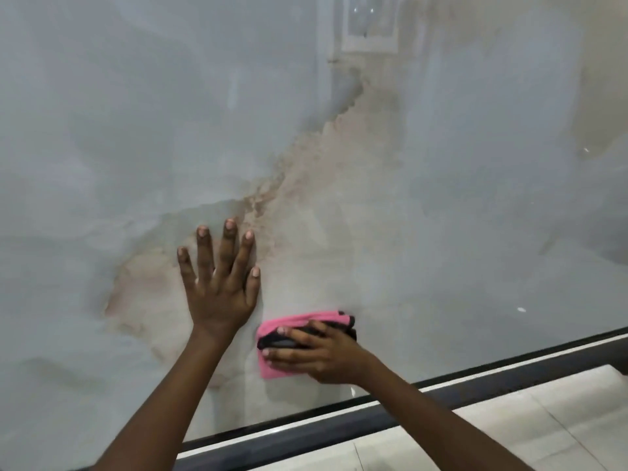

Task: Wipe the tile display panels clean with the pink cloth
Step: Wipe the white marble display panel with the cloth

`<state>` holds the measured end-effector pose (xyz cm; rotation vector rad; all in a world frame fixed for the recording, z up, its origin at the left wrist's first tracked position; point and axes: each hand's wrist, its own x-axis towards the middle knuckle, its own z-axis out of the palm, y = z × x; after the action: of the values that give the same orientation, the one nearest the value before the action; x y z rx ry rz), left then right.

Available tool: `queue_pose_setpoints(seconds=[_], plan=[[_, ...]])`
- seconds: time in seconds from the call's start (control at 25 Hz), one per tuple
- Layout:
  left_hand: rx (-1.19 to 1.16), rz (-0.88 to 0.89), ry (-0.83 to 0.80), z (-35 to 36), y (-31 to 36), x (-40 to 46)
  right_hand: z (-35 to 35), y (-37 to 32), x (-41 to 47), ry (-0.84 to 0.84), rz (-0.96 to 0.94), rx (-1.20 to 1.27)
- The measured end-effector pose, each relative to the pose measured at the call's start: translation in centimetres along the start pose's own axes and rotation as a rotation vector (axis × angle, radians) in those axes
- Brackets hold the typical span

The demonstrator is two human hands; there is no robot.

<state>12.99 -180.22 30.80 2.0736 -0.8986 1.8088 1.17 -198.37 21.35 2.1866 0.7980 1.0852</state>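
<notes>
— What filled the view?

— A big glossy tile panel [441,198], pale grey-blue, with a tan and pinkish marble vein running from the upper middle down toward the lower left. It shone enough to carry soft reflections, among them a bright rectangle near the top.

— And its edges?

— Only the bottom edge showed. A dark frame strip [339,421] ran along it, rising toward the right, and under that lay a pale tiled floor [509,433]. The other edges of the panel were out of view.

— Was there room to move on it?

— Plenty. The panel was bare above and to the right of the hands, and to the left as well. Below, the frame strip was near the cloth.

— Where was the cloth?

— The pink cloth [272,365], bunched, with black parts showing in its folds, lay flat against the lower middle of the panel, just above the frame strip.

— Who held it?

— The right hand [323,355] lay on top of it, fingers pointing left and a little apart, pressing it to the panel.

— And the other hand?

— The left hand [221,283] was flat on the panel just up and left of the cloth, fingers spread wide and pointing up, holding nothing. The two hands were close but not touching.
</notes>
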Motion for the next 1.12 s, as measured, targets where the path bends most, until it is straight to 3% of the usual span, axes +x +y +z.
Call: queue_pose_setpoints(seconds=[0.08, 0.16, 0.28, 0.36, 0.44, 0.52, 0.64, 0.68, 0.72, 0.8, 0.92, 1.0, 1.08, 1.12], plan=[[-0.058, -0.074, -0.021, -0.7, 0.6, -0.1, -1.8, 3.7, -0.4, 0.085, 0.077, 0.041], [-0.167, -0.216, -0.089, -1.4, 2.4, -2.2, -5.0, 10.1, -1.3, 0.251, 0.352, 0.062], [-0.129, -0.147, -0.145, -0.5, 5.1, -7.1, -8.8, 19.5, -4.7, 0.470, 0.728, -0.012], [-0.046, -0.083, -0.114, 1.2, 4.6, -8.4, -7.9, 19.6, -5.2, 0.607, 0.918, -0.007], [0.002, -0.080, -0.045, 2.1, 4.3, -8.7, -4.9, 13.9, -4.4, 0.603, 0.985, -0.004], [0.005, -0.078, -0.013, 2.4, 4.4, -8.9, -0.6, 4.8, -4.4, 0.414, 0.698, 0.063], [-0.001, -0.043, -0.012, 1.8, 4.3, -8.6, 4.0, -6.4, -6.0, -0.123, -0.010, 0.026], [-0.021, -0.064, -0.030, 1.5, 4.3, -8.4, 4.3, -7.1, -6.7, -0.193, -0.117, 0.034], [-0.058, -0.106, -0.053, 1.1, 4.7, -8.4, 4.3, -6.2, -7.4, -0.159, -0.118, 0.073], [-0.136, -0.138, -0.125, 0.3, 6.3, -9.8, 2.3, -1.6, -8.3, 0.028, 0.118, 0.156], [-0.111, 0.079, -0.217, 1.0, 8.9, -13.9, -2.4, 8.9, -12.3, 0.338, 0.628, 0.102], [-0.053, 0.116, -0.181, 2.7, 9.2, -14.8, -4.1, 13.5, -15.4, 0.534, 0.947, 0.064], [-0.019, 0.094, -0.113, 3.9, 9.2, -15.0, -2.8, 11.9, -16.0, 0.657, 1.255, 0.147], [-0.008, 0.093, -0.082, 4.2, 9.2, -15.0, -1.4, 9.1, -15.5, 0.609, 1.363, 0.203]])
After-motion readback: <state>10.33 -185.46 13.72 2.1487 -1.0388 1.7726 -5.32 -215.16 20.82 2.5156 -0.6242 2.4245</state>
